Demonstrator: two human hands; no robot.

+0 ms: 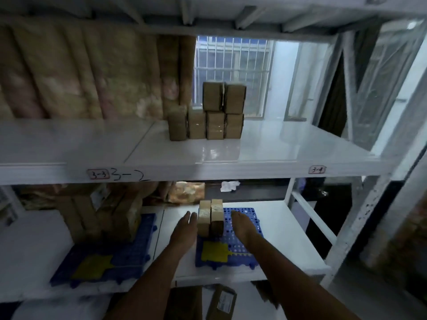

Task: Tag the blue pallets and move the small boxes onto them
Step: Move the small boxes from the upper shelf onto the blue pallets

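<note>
Two small brown boxes (210, 217) stand side by side on a blue pallet (245, 229) on the lower shelf. A yellow tag (213, 251) lies on that pallet's near part. My left hand (184, 229) is flat just left of the boxes, and my right hand (242, 226) is flat just right of them. Both have fingers extended, and neither clearly touches a box. A second blue pallet (129, 257) to the left carries a yellow tag (92, 265) and larger brown boxes (108, 213). Several small brown boxes (208, 112) are stacked on the upper shelf.
The white upper shelf (265, 146) bears handwritten labels on its front edge. Wrapped brown bundles (80, 75) fill its left side. A white rack upright (360, 218) stands at the right. A labelled carton (221, 301) lies below the lower shelf.
</note>
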